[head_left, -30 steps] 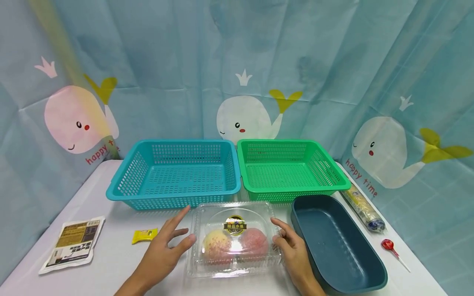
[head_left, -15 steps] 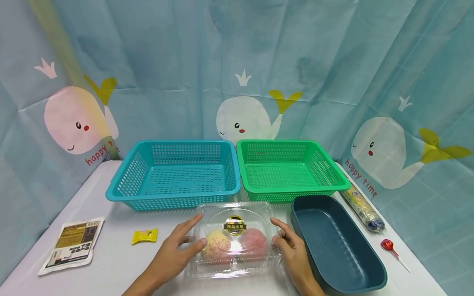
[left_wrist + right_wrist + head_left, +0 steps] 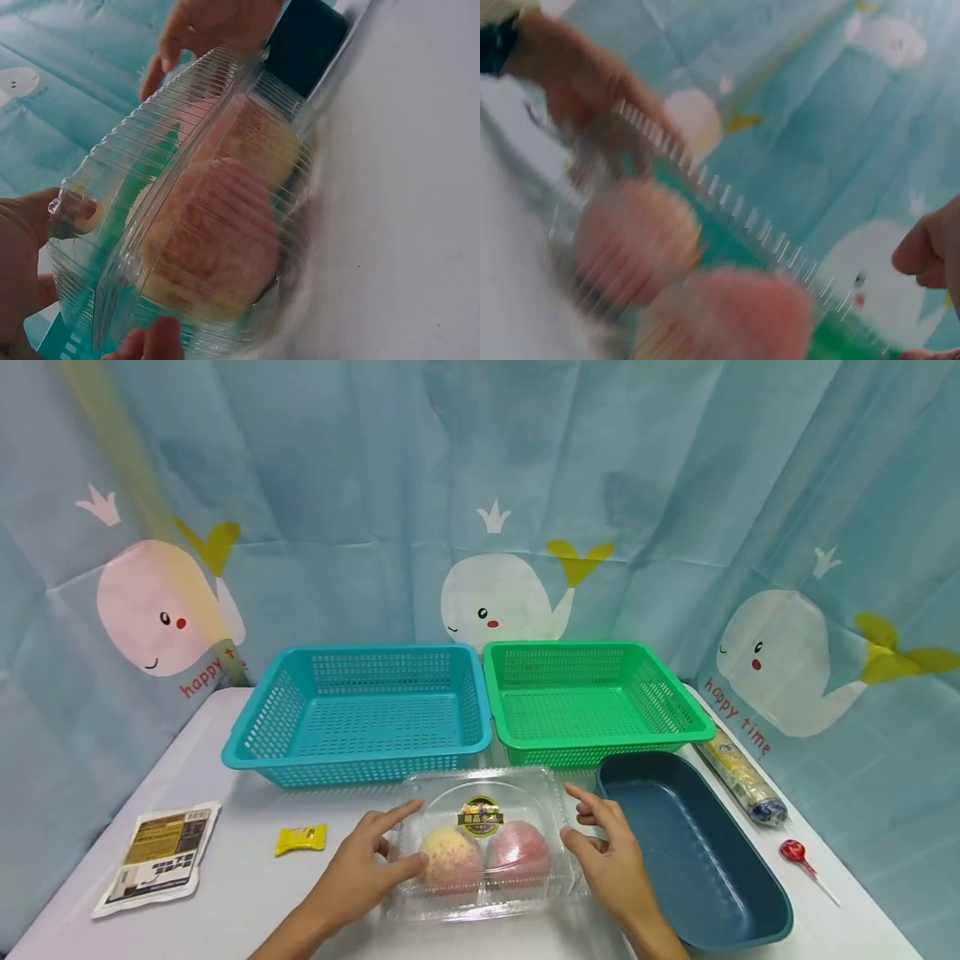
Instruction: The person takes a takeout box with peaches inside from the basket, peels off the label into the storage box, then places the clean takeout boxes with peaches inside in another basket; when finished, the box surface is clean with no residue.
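A clear plastic clamshell box (image 3: 483, 847) with two peaches inside and a round dark label on its lid lies on the white table (image 3: 247, 902) near the front edge. My left hand (image 3: 397, 839) holds its left end, thumb on the lid and fingers along the far side. The left wrist view shows the box (image 3: 195, 217) pinched between my thumb (image 3: 154, 337) and fingers. My right hand (image 3: 581, 818) is at the box's right end, its thumb against the edge and its fingers loosely spread. The right wrist view is blurred and shows only the peaches (image 3: 727, 315).
Behind the box stand an empty blue basket (image 3: 352, 760) and an empty green basket (image 3: 592, 750). A dark blue tub (image 3: 675, 843) sits right of the box. A yellow candy (image 3: 301, 839) and a flat packet (image 3: 159, 857) lie left. A wrapped roll (image 3: 738, 777) and a lollipop (image 3: 795, 853) lie far right.
My left hand has moved right from beside the box onto its left end, with the thumb now on the lid. My right hand stays at the right end, fingers slightly raised.
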The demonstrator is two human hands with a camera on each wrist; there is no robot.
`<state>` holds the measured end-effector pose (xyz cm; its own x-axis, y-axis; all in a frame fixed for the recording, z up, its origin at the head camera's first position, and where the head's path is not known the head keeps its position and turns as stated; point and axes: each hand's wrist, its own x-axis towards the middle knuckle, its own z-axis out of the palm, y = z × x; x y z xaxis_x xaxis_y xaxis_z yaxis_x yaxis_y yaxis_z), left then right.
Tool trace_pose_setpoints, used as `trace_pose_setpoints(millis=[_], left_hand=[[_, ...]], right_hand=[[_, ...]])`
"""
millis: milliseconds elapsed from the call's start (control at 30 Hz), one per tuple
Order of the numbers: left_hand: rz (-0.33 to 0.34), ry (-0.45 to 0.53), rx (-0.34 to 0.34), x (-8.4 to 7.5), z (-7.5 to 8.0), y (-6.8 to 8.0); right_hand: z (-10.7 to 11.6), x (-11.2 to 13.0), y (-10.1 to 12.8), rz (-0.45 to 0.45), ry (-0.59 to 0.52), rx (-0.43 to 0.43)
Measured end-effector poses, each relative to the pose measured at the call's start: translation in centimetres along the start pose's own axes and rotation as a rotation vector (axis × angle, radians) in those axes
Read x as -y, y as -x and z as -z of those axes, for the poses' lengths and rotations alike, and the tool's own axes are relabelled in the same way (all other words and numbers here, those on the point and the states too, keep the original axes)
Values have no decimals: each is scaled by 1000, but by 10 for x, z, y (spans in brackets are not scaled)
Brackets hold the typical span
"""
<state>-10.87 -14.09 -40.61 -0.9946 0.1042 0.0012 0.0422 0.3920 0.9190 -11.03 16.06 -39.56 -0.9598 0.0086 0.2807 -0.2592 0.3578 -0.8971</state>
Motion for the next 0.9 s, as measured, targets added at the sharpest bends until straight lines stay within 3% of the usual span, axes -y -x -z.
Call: trace_pose_setpoints(millis=[200,400,600,900], left_hand=[[71,142,32,1,0,-3],[91,175,53,3,-3,-6],[88,217,58,6,-5,-5],[108,204,53,6,-6,-5]], right_hand=[[23,40,-17,145,-36,36],[42,72,-40,276,-24,64],[39,82,-66,255,13,233],[10,70,-91,224,100,484]])
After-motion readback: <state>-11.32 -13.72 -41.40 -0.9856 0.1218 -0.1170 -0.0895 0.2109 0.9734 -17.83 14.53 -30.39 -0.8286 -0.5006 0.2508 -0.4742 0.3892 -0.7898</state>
